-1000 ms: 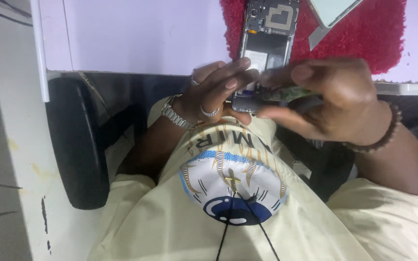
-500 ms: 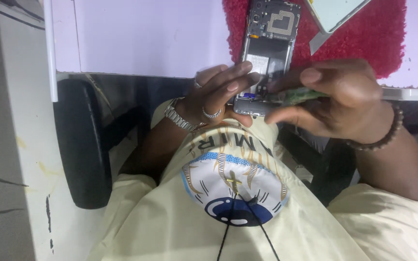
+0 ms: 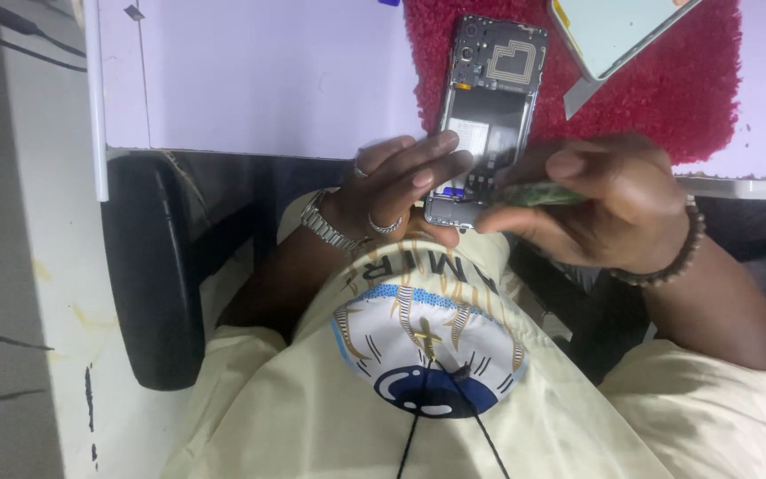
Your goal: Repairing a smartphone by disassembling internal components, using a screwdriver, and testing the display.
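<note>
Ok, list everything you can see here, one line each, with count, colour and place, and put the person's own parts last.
opened phone: 1, dark, back cover off, lying on the red mat
red mat: 1, red, top right on the table
table: 1, pale lilac, across the top
panel: 1, pale with a yellow edge, top right on the mat
tool: 1, greenish, in the right hand
left hand: 1, rings and silver watch, on the phone's lower end
right hand: 1, beaded bracelet, gripping the tool

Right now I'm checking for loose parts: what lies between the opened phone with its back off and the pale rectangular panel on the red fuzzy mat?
In the head view, only bare red fuzzy mat shows between the opened phone and the pale panel.
</note>
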